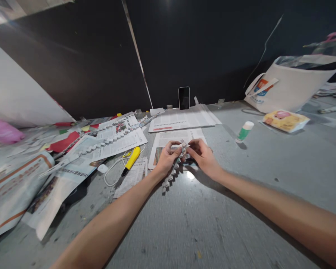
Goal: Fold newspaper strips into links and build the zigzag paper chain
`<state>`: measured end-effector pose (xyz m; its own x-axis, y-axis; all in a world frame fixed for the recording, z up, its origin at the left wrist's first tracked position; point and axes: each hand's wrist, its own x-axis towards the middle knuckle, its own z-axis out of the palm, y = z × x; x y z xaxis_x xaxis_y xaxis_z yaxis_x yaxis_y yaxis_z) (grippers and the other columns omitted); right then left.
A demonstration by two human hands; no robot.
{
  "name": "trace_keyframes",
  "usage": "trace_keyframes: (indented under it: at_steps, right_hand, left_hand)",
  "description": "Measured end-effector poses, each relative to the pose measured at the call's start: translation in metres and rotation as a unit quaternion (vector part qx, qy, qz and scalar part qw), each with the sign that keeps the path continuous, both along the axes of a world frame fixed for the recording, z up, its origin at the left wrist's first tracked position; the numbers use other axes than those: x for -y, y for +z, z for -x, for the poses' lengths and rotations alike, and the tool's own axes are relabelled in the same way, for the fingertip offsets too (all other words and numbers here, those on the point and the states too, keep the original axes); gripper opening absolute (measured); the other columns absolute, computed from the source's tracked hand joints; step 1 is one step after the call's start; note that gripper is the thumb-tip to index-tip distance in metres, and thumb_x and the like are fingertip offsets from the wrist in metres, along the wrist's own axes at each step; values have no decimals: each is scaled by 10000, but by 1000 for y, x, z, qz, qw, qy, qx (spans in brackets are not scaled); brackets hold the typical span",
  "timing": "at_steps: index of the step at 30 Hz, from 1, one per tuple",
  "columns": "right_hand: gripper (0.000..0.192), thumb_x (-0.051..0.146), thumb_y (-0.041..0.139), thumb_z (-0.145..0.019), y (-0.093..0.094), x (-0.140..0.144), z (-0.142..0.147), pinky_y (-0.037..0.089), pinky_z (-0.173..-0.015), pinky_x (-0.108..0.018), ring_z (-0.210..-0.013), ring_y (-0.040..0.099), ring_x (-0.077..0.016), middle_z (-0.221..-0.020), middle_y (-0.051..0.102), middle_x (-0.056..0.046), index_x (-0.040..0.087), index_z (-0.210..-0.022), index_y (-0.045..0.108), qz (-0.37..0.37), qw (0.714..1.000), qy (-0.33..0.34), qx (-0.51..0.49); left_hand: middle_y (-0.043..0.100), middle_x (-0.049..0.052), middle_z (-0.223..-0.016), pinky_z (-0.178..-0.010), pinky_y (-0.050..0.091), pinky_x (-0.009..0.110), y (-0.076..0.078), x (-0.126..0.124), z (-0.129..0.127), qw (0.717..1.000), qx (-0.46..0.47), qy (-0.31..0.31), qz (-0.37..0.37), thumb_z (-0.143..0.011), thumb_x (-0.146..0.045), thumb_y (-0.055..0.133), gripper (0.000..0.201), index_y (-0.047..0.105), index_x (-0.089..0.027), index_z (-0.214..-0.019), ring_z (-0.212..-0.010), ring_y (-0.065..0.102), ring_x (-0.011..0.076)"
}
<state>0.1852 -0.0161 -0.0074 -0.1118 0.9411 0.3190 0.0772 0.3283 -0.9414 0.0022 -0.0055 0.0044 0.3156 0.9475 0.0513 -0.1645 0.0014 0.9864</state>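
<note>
Above the grey tabletop [212, 209], left hand [165, 158] and right hand [203, 157] both pinch a zigzag-folded newspaper strip chain [172, 172], whose thin paper could tear if tugged.

Grey speckled table [240, 209] — dark, near-black wall [198, 48] behind, under dim light.

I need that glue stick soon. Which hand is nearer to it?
Right. The right hand is to the left of the glue stick, apart from it; the left hand is farther left still.
</note>
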Motion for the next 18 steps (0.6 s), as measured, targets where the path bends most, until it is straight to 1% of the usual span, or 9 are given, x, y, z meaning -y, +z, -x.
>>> trace_keyframes:
  at_steps: [2,3,6,8,11,13,16,18]
  right_hand:
    - [384,522,711,-947,1,1,0,584,-841,-410,-953,697,-249,-1086,721,-74,285,-1227,597,-7,1000,-12,-23]
    - [393,514,713,-948,2,1,0,588,-865,-424,-976,701,-253,-1133,721,-81,293,-1253,600,-14,1000,-11,-22]
    - [303,490,687,-974,3,4,0,581,-925,-450,-1017,706,-255,-1218,718,-85,300,-1209,658,-42,999,-26,1]
    - [266,481,681,-981,3,5,-1,577,-925,-444,-1022,707,-256,-1200,730,-83,291,-1168,688,-52,998,-41,14]
    - [277,494,686,-979,2,5,-1,573,-885,-417,-981,709,-246,-1152,744,-83,270,-1140,707,-58,997,-51,23]
    - [283,507,692,-973,1,5,-1,567,-836,-390,-912,701,-228,-1100,750,-73,260,-1108,715,-59,997,-54,21]
    - [295,527,711,-960,1,6,-2,536,-752,-358,-772,648,-192,-989,745,-50,251,-1063,726,-59,995,-69,35]
    - [308,540,716,-955,2,6,-2,520,-730,-354,-725,615,-181,-945,737,-42,247,-1050,727,-59,994,-79,47]
  left_hand:
    - [673,-15,-625,-616,465,250,1,0,0,1000,-3,-4,2,-791,-622,840,610,567,-194,-1128,-597,654,162]
    - [667,-17,-627,-615,463,248,1,0,0,1000,-3,-6,3,-779,-619,852,603,576,-191,-1101,-598,655,160]
    - [642,-36,-630,-606,456,243,1,-1,0,1000,6,-12,6,-732,-614,890,603,577,-190,-1024,-575,644,145]
    - [630,-43,-636,-597,454,243,2,-1,0,1000,13,-18,10,-700,-616,909,613,571,-191,-984,-557,635,137]
    - [631,-37,-643,-585,451,246,5,0,0,1000,7,-19,15,-689,-623,914,611,564,-197,-954,-556,635,140]
    - [636,-30,-641,-578,445,243,7,1,1,1000,-8,-19,14,-709,-630,899,599,562,-201,-955,-570,643,147]
    - [640,-25,-634,-563,424,235,7,3,1,999,-28,-20,8,-730,-642,880,590,564,-203,-964,-567,638,147]
    - [639,-25,-632,-554,412,232,7,3,1,999,-32,-21,3,-730,-645,878,590,563,-204,-962,-555,629,143]
